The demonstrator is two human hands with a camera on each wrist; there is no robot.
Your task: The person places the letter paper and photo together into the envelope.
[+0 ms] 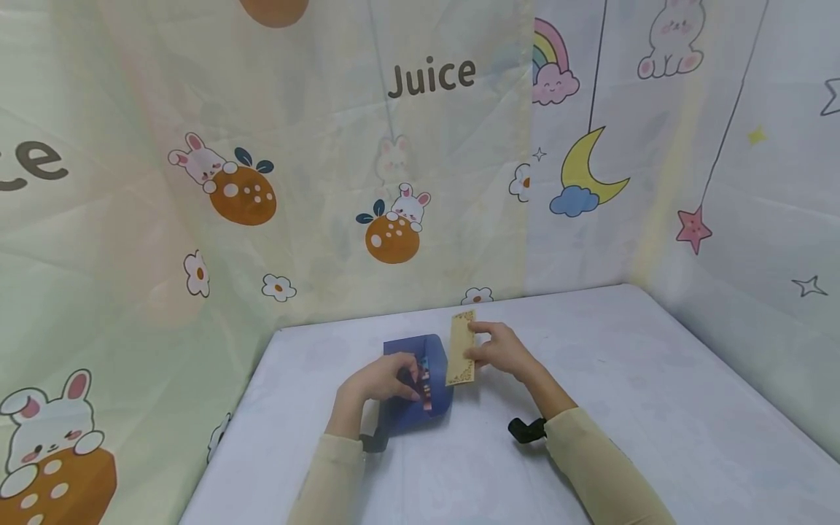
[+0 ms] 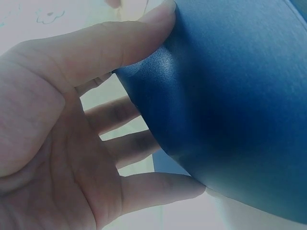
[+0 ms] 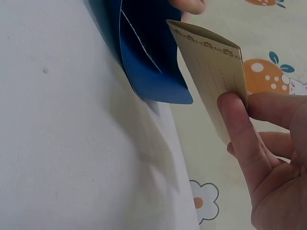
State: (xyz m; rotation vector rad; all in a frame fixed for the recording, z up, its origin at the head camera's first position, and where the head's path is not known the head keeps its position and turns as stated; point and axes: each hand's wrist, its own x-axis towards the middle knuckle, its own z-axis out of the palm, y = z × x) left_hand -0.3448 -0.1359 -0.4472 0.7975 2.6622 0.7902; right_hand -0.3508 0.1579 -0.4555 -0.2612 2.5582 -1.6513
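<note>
A blue folder or envelope is held up over the white table by my left hand, whose fingers reach into its opening beside a colourful printed piece. In the left wrist view the thumb of my left hand lies on the blue sheet at its edge. To the right, my right hand pinches a cream card with a decorated border. The right wrist view shows this folded card between thumb and fingers of my right hand, close to the blue opening.
The white table extends around both hands. Behind it hangs a patterned curtain with rabbits, oranges and flowers, and another cloth hangs at the right. Dark wrist camera mounts stick out beside the wrists.
</note>
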